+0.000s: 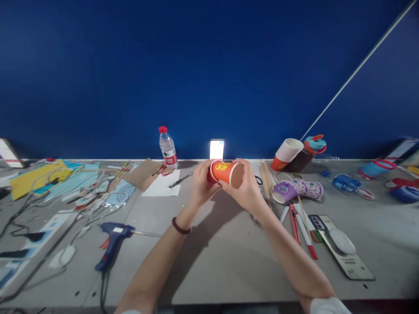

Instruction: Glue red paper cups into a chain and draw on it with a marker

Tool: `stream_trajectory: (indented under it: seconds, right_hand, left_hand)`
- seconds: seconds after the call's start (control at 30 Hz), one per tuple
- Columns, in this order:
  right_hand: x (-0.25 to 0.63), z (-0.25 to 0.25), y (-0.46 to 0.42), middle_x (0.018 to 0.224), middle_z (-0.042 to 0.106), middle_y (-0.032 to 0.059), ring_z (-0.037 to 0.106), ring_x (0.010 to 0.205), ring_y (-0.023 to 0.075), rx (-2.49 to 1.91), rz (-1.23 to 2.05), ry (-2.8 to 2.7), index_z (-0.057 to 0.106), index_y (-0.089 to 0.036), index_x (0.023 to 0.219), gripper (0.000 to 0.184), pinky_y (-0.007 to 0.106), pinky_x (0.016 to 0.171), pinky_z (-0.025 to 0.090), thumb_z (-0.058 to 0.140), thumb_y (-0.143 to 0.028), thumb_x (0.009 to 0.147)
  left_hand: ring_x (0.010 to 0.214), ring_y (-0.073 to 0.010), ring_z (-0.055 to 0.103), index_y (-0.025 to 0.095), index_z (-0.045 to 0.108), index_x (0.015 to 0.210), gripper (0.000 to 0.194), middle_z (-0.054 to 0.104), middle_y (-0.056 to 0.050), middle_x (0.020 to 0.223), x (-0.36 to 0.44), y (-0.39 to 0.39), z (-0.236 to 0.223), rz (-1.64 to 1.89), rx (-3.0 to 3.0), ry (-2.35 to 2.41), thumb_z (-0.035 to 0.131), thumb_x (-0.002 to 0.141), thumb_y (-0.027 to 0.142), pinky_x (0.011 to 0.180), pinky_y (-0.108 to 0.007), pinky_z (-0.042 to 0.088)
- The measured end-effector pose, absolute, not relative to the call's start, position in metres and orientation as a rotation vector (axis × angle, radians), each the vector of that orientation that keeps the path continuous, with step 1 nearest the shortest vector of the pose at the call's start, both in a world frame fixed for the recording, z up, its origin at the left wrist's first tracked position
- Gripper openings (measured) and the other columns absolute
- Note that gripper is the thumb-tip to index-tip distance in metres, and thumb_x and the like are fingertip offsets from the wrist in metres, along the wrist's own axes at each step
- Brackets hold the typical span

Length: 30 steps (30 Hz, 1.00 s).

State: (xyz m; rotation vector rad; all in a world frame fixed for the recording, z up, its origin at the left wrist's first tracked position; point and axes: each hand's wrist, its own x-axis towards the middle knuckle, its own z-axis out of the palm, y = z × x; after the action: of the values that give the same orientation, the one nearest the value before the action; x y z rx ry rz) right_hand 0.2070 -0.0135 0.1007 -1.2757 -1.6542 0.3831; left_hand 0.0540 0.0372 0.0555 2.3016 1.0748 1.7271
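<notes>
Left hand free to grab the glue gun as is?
Probably, but it would have to come off the orange cup first: both the left hand and right hand are on it. The glue gun lies left of the left forearm, nothing on top.

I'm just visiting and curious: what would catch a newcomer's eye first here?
Probably the bright orange paper cup, perhaps two together, held sideways between the left hand and right hand at the centre. The deep blue wall filling the background also stands out, as does the blue glue gun on the table's left side.
</notes>
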Motion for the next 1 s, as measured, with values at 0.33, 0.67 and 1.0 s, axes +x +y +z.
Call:
stream_trajectory:
  seconds: [0.33,0.67,1.0]
  right_hand:
    - [0.207,0.1,-0.013,0.125,0.052,0.0108,0.054,0.113,0.0294,-1.269,0.375,-1.657,0.039,-0.026,0.12,0.058,0.05,0.096,0.043,0.07,-0.035,0.072]
    - [0.208,0.098,-0.012,0.126,0.052,0.0104,0.053,0.115,0.0293,-1.276,0.408,-1.646,0.039,-0.026,0.122,0.062,0.049,0.094,0.045,0.072,-0.033,0.07]
    - [0.254,0.113,0.006,0.133,0.052,0.0063,0.06,0.105,0.0255,-1.128,0.971,-1.568,0.038,-0.037,0.139,0.068,0.043,0.084,0.053,0.068,-0.037,0.078]
  left_hand:
    - [0.107,-0.0269,0.058,0.021,0.047,0.12,0.049,0.061,-0.012,0.114,0.054,0.036,0.058,1.728,2.301,1.063,0.066,0.076,0.034,0.09,-0.044,0.048]
    - [0.113,-0.0287,0.055,0.021,0.043,0.128,0.058,0.058,-0.014,0.122,0.056,0.035,0.052,1.711,2.346,1.127,0.065,0.078,0.039,0.093,-0.045,0.045]
    - [0.116,-0.0288,0.056,0.022,0.054,0.127,0.053,0.058,-0.014,0.131,0.034,0.031,0.082,1.191,1.852,0.842,0.065,0.08,0.045,0.096,-0.042,0.044]
